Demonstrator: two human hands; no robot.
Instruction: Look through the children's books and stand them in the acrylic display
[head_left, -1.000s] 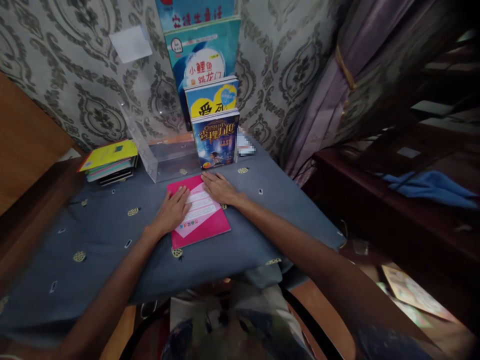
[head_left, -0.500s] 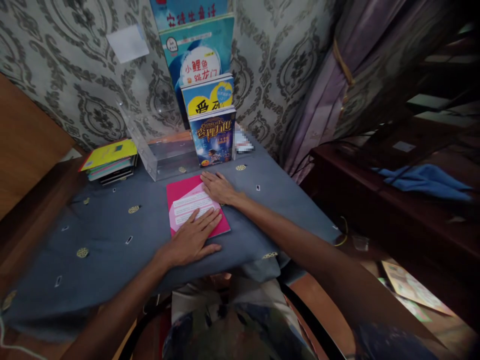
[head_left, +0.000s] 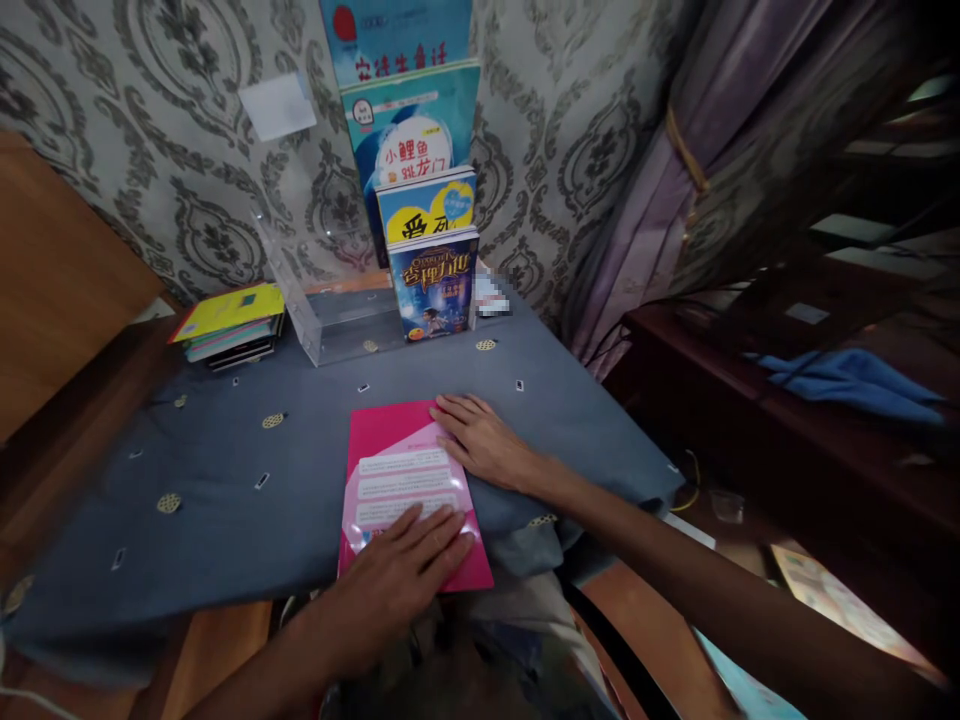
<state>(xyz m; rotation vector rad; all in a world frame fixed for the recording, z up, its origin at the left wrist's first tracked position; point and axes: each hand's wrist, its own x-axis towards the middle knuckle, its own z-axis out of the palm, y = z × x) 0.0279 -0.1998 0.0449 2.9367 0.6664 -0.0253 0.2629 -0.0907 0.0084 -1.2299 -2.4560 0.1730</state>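
Note:
A pink book (head_left: 386, 430) with white text boxes lies closed on the blue tablecloth, its near end at the table's front edge. My left hand (head_left: 401, 570) rests flat over the lower part of the cover, fingers stretched out. At the upper right edge of the book, my right hand (head_left: 484, 440) lies with its fingers extended onto the cover. Beyond both hands, a clear acrylic rack (head_left: 306, 325) holds several books in rising tiers, the dark blue one (head_left: 435, 290) at the front.
A stack of books (head_left: 232, 320) with a yellow one on top sits at the table's back left. To the right is a dark wooden piece of furniture (head_left: 750, 390) with a blue cloth (head_left: 855, 380) on it. A purple curtain (head_left: 645, 200) hangs at the back right.
The pink book has slid toward me, away from the rack, to the table's front edge. Both hands have come nearer with it, still lying on its cover.

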